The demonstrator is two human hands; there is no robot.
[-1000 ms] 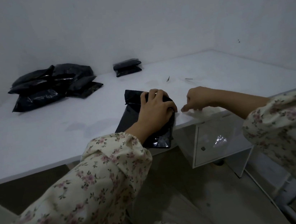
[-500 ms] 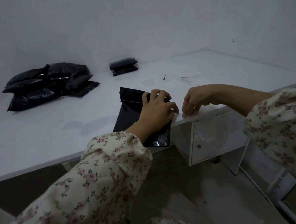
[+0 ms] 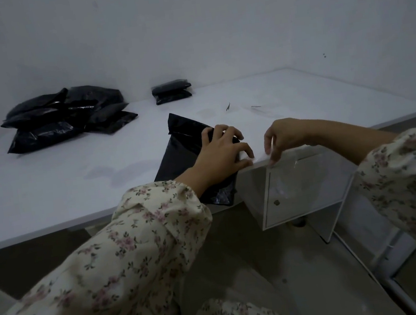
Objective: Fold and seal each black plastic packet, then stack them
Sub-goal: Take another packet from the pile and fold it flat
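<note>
no legible text, seemingly none (dim view)

A white table (image 3: 47,191) stands against a white wall (image 3: 210,24), a white panel (image 3: 306,192) below its near edge.

1. The middle and right side of the black packet (image 3: 175,159) are covered by the left hand (image 3: 218,161); whether the fold is gripped or merely pressed cannot be told.
2. Just right of the black packet, the right hand (image 3: 285,136) is bent over the edge of the table (image 3: 47,194); whether anything is pinched at its fingertips cannot be made out.
3. Beyond the black packet, two dark specks (image 3: 227,107) are too small to be identified.
4. Beyond and far left of the black packet, the pile (image 3: 64,115) is so overlapped that its packets cannot be counted.
5. Nearer than the black packet, both sleeves (image 3: 111,275) are cut off by the picture's edges.
</note>
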